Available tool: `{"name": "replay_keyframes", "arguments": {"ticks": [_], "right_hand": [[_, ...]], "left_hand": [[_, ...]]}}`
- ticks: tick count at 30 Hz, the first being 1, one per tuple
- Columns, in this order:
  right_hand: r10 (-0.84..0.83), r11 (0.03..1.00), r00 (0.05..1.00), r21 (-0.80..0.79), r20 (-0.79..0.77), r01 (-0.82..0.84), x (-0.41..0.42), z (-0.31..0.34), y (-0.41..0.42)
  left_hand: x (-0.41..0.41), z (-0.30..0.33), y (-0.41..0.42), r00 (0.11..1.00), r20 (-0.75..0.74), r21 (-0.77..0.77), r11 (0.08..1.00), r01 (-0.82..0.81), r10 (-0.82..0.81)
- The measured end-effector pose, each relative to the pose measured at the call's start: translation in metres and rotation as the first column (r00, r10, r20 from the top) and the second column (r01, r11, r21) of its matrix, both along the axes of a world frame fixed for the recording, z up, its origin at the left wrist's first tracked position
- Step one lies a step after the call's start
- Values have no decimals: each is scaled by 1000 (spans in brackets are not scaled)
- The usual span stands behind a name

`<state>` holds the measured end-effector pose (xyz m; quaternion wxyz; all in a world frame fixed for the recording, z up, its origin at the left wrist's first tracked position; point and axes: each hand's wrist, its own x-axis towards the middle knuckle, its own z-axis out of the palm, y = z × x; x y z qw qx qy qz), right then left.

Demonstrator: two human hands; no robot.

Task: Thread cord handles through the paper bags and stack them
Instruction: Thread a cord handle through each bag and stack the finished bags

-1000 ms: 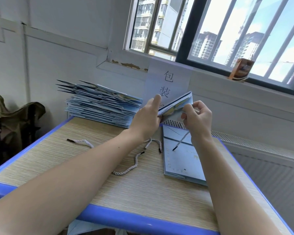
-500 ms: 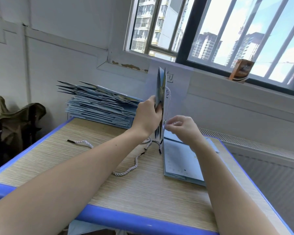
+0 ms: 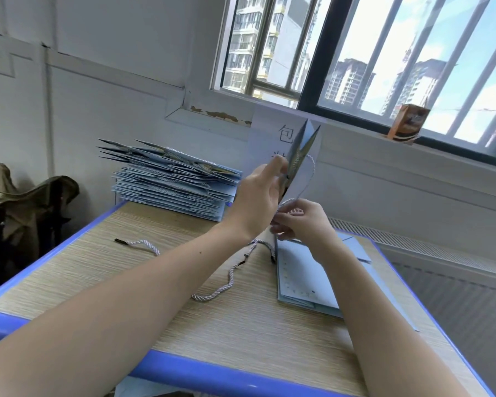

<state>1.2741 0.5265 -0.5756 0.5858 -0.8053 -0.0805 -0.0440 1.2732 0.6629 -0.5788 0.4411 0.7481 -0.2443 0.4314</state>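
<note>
My left hand (image 3: 258,196) grips a folded light-blue paper bag (image 3: 301,156) and holds it upright above the table. A white twisted cord (image 3: 309,179) loops along the bag's right side. My right hand (image 3: 301,222) pinches the lower end of that cord at the bag's bottom edge. Under my right hand a flat pile of blue bags (image 3: 304,279) lies on the table. A tall stack of bags with cords (image 3: 172,181) sits at the table's far side. Two loose cords (image 3: 229,279) (image 3: 141,245) lie on the wooden top.
The table (image 3: 184,376) has a blue rim and a wood-grain top. A paper sign (image 3: 264,138) leans on the wall behind the bag. An orange carton (image 3: 407,124) stands on the windowsill. A chair draped with olive cloth (image 3: 20,202) is at left.
The bag went from lying open between both hands to standing upright in my left hand. My right hand dropped to the bag's lower edge and now pinches the cord there.
</note>
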Motion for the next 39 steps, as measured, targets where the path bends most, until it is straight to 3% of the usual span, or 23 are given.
{"name": "replay_keyframes", "arguments": {"ticks": [3, 8, 16, 22, 29, 39], "right_hand": [[-23, 995, 1000, 100, -8, 24, -2, 5, -3], [19, 940, 999, 340, -26, -10, -2, 12, -7], [138, 882, 988, 463, -72, -90, -4, 15, -3], [163, 906, 985, 404, -54, -127, -4, 12, -6], [177, 838, 984, 527, -23, -139, 1, 12, -7], [77, 963, 991, 250, 110, -102, 4, 4, 2]], "left_hand": [[2, -1, 0, 1000, -12, -3, 1000, -8, 8], [0, 5, 1, 987, -130, -137, 988, 75, -93], [-3, 8, 5, 974, -167, -215, 969, 118, -156], [-4, 8, 5, 967, -192, -198, 972, 127, -166], [-5, 11, 8, 934, -260, -243, 952, 184, -247], [-2, 11, 10, 913, -288, -305, 931, 200, -290]]}}
